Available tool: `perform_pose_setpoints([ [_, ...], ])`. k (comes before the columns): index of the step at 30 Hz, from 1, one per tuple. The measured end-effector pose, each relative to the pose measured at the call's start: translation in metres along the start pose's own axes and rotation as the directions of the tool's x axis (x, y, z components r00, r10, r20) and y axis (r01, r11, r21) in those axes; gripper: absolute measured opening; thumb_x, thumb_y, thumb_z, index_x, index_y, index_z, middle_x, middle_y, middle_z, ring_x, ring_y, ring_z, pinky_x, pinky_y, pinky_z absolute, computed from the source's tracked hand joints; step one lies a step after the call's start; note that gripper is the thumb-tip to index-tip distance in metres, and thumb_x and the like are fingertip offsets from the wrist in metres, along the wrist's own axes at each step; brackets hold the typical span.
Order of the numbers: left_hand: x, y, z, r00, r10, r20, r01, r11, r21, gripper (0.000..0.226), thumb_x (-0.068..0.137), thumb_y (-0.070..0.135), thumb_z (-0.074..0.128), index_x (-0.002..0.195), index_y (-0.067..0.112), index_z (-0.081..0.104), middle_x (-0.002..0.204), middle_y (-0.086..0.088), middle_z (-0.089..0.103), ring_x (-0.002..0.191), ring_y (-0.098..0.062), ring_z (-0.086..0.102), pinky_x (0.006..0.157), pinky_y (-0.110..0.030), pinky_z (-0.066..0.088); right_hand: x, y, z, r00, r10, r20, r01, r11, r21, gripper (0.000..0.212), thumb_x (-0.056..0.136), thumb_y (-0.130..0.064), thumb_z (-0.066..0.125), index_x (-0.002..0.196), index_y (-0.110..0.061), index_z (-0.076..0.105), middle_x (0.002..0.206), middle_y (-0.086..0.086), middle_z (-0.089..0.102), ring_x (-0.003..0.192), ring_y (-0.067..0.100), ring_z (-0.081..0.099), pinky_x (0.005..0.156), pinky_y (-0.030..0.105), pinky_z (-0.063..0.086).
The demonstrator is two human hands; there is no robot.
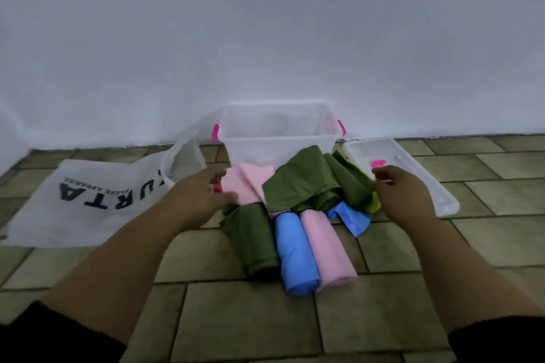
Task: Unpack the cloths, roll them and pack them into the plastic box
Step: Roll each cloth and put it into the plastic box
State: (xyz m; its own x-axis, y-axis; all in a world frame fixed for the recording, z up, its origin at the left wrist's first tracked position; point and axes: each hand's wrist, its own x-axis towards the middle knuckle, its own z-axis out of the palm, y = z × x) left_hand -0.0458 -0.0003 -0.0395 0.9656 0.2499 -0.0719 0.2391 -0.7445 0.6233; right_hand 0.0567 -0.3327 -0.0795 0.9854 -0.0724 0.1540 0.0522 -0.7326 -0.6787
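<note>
**A:** Where are your hands right now?

**B:** My left hand has its thumb and fingers closed on the edge of the loose pink cloth. My right hand is curled at the other side of the heap, by the loose green cloth. The blur keeps me from telling whether it grips anything.

**A:** And the other cloths?

**B:** The loose heap lies between my hands. Nearer to me than both hands, three rolls lie side by side, touching: a green roll, a blue roll and a pink roll. The box stands open beyond the heap, past my fingertips, and I see no roll in it. Its lid lies just beyond my right hand. The white bag is out past my left.

**A:** How will the pink one handle?

**B:** Light and limp, I judge. It looks like thin fabric that sags wherever it isn't held. I would take it by two corners of one edge, spread it flat, then roll it tightly. A roll wants a grasp round its middle, or it may spring open on the way to the box.
</note>
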Motion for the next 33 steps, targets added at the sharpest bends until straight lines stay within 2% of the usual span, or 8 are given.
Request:
perform_pose_setpoints([
  [4,-0.053,-0.042,0.024,0.971,-0.075,0.229,-0.008,0.941,0.339,0.071,0.085,0.049,0.059,0.145,0.028,0.028,0.152,-0.004,0.031,0.133,-0.019,0.036,0.100,-0.030,0.035,-0.083,-0.016,0.017,0.986,-0.013,0.167,0.009,1.000,0.022,0.023,0.079,-0.033,0.065,0.103,-0.032,0.066,0.103,-0.003,0.069,0.091,0.017,0.063,0.076,0.028,0.044],
  [7,-0.073,-0.065,0.052,0.929,-0.227,0.292,0.052,0.862,0.504,0.095,0.076,0.065,0.057,0.150,0.030,0.009,0.159,-0.006,0.000,0.145,-0.028,0.005,0.114,-0.043,0.021,-0.112,-0.020,0.036,0.937,0.045,0.347,-0.021,0.997,-0.074,0.049,0.078,-0.042,0.067,0.123,-0.027,0.055,0.118,-0.001,0.063,0.102,0.019,0.061,0.076,0.025,0.039],
  [13,-0.074,-0.076,0.065,0.945,-0.240,0.221,0.116,0.881,0.459,0.107,0.066,0.070,0.062,0.149,0.036,0.005,0.159,-0.001,-0.009,0.145,-0.029,-0.006,0.114,-0.053,0.020,-0.100,-0.035,0.047,0.915,0.141,0.379,-0.055,0.972,-0.230,0.077,0.069,-0.041,0.072,0.135,-0.017,0.040,0.127,0.009,0.057,0.112,0.028,0.056,0.082,0.031,0.041],
  [22,-0.078,-0.072,0.060,0.947,-0.224,0.231,0.100,0.887,0.452,0.104,0.069,0.068,0.063,0.149,0.035,0.007,0.159,-0.002,-0.006,0.145,-0.031,-0.004,0.114,-0.055,0.018,-0.084,-0.051,0.006,0.825,0.338,0.453,-0.108,0.881,-0.461,0.038,0.068,-0.021,0.073,0.099,-0.003,0.061,0.092,0.011,0.058,0.073,0.021,0.057,0.053,0.024,0.040],
  [27,-0.081,-0.070,0.057,0.956,-0.187,0.225,0.068,0.889,0.453,0.098,0.070,0.069,0.061,0.148,0.032,0.015,0.159,-0.005,0.003,0.145,-0.030,0.006,0.112,-0.052,0.022,-0.092,-0.108,-0.025,0.860,0.105,0.499,0.048,0.958,-0.284,0.033,0.060,-0.023,0.077,0.088,-0.016,0.061,0.084,0.008,0.062,0.074,0.024,0.059,0.063,0.032,0.051],
  [29,-0.079,-0.069,0.042,0.971,-0.174,0.164,0.129,0.959,0.252,0.083,0.076,0.059,0.062,0.145,0.027,0.028,0.154,-0.007,0.025,0.136,-0.025,0.030,0.103,-0.040,0.035,-0.102,-0.142,-0.006,0.874,-0.051,0.483,0.194,0.948,-0.252,0.039,0.060,-0.028,0.076,0.093,-0.019,0.058,0.083,0.001,0.060,0.073,0.019,0.057,0.057,0.027,0.043],
  [31,-0.074,-0.064,0.019,0.985,-0.155,-0.080,0.147,0.984,-0.101,0.060,0.083,0.044,0.063,0.137,0.025,0.043,0.139,-0.005,0.048,0.116,-0.019,0.051,0.088,-0.030,0.042,-0.118,-0.168,0.026,0.874,-0.263,0.409,0.391,0.880,-0.270,0.050,0.067,-0.033,0.071,0.111,-0.019,0.054,0.094,-0.001,0.059,0.081,0.019,0.057,0.061,0.024,0.041],
  [33,-0.071,-0.061,-0.016,0.910,-0.104,-0.402,0.005,0.971,-0.238,0.041,0.086,0.033,0.061,0.126,0.024,0.054,0.126,0.000,0.059,0.103,-0.013,0.056,0.078,-0.022,0.041,-0.140,-0.185,0.065,0.820,-0.474,0.322,0.564,0.766,-0.308,0.058,0.074,-0.033,0.064,0.128,-0.021,0.044,0.111,0.004,0.057,0.095,0.023,0.056,0.074,0.030,0.048],
])
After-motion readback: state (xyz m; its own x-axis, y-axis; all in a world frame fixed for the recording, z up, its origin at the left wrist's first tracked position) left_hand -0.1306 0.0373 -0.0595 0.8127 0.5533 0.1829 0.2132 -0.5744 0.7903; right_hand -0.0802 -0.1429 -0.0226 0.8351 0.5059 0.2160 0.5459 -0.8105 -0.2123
